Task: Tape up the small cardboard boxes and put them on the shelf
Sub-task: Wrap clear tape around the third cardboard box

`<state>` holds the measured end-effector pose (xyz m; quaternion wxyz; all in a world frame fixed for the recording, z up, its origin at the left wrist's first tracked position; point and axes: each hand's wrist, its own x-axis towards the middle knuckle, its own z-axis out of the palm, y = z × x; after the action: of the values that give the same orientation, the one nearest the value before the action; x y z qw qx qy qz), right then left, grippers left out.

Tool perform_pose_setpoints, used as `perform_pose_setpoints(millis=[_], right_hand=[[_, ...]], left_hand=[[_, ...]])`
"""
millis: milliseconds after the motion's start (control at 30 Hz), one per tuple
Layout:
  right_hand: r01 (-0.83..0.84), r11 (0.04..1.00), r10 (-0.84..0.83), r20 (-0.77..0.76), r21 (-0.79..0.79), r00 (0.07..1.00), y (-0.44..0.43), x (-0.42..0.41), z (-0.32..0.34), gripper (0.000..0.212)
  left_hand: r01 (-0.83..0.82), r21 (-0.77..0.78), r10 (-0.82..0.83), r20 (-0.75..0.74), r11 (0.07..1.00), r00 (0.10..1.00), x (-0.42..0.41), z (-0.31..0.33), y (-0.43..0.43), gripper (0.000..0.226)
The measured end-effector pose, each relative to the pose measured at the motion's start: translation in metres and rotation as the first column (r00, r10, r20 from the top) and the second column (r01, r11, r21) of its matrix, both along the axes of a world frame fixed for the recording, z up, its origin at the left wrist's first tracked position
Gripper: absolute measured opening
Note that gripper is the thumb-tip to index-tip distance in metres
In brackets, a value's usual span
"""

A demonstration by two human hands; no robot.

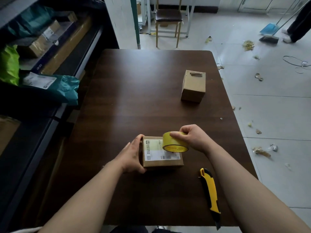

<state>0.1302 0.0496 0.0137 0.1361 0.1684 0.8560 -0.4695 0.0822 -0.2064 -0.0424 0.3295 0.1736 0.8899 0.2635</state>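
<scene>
As the left hand (133, 154) clasps the labelled box (161, 153) at the near table (134, 84) edge, the right hand (193, 137) grips a tape roll (175, 142) over the box's right end (nearer the knife (210, 194)).

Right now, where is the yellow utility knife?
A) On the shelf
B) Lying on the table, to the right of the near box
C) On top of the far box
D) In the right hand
B: the utility knife lies flat on the table, untouched, right of the near box, while the right hand holds the tape roll.
</scene>
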Motion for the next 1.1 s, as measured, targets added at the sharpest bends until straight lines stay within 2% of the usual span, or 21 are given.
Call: perform_pose_setpoints(millis=[133,267,400,600,1100], right_hand=[[0.024,0.999,-0.024,0.007,-0.030,1.000,-0.002,0.003,-0.005,0.047],[0.075,0.994,-0.075,0.000,0.083,0.997,0.019,0.005,-0.011,0.041],[0.062,0.989,-0.060,-0.013,0.131,0.998,0.024,0.007,-0.017,0.039],[-0.041,0.939,0.033,0.027,0.341,0.999,0.029,0.007,-0.015,0.043],[-0.070,0.931,0.014,0.157,0.359,0.987,0.025,0.008,-0.047,0.043]], left_hand=[[0.000,-0.007,0.000,0.007,1.000,1.000,-0.002,-0.004,-0.002,0.127],[-0.012,-0.016,0.013,0.037,1.000,0.999,-0.005,-0.009,-0.008,0.124],[-0.015,0.003,0.014,0.071,1.000,0.997,-0.006,-0.015,-0.008,0.124],[-0.013,0.025,0.011,0.092,1.000,0.996,-0.003,-0.021,-0.010,0.121],[-0.027,0.040,0.022,0.117,0.999,0.993,0.002,-0.031,-0.011,0.122]])
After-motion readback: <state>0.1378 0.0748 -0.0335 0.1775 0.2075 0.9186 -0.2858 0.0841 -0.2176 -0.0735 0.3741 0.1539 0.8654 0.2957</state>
